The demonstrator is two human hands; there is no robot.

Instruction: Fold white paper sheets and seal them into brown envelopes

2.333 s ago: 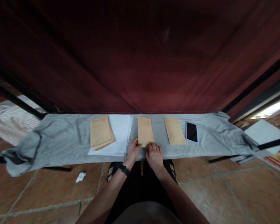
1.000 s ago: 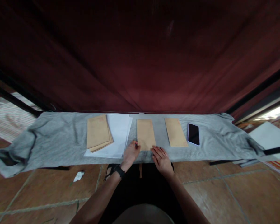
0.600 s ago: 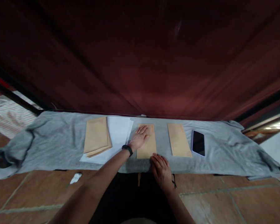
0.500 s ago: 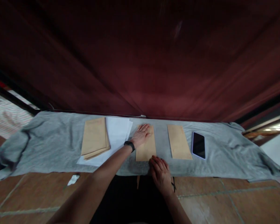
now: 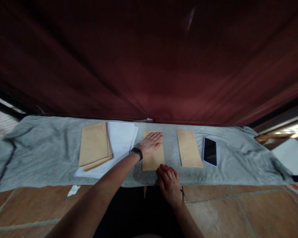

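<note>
A tan paper envelope (image 5: 152, 161) lies flat on the grey cloth in front of me. Across its upper part rests my left hand (image 5: 151, 142), palm down with the fingers stretched out; a black band is on that wrist. My right hand (image 5: 169, 181) lies at the envelope's lower right corner, fingers loosely extended and fingertips on or beside the edge. Another tan envelope (image 5: 189, 148) is to the right, apart from both hands. To the left, a small stack of tan envelopes (image 5: 94, 145) sits on white paper sheets (image 5: 120, 138).
A phone (image 5: 210, 151) with a pale purple edge lies at the right. The grey cloth (image 5: 52, 148) covers a long narrow surface against a dark red hanging fabric (image 5: 149, 66). A crumpled white scrap (image 5: 74, 190) is on the tiled floor (image 5: 213, 211).
The view has shifted slightly. My left hand stays on the envelope, its fingers now angled more to the right and closer together. My right hand keeps its place.
</note>
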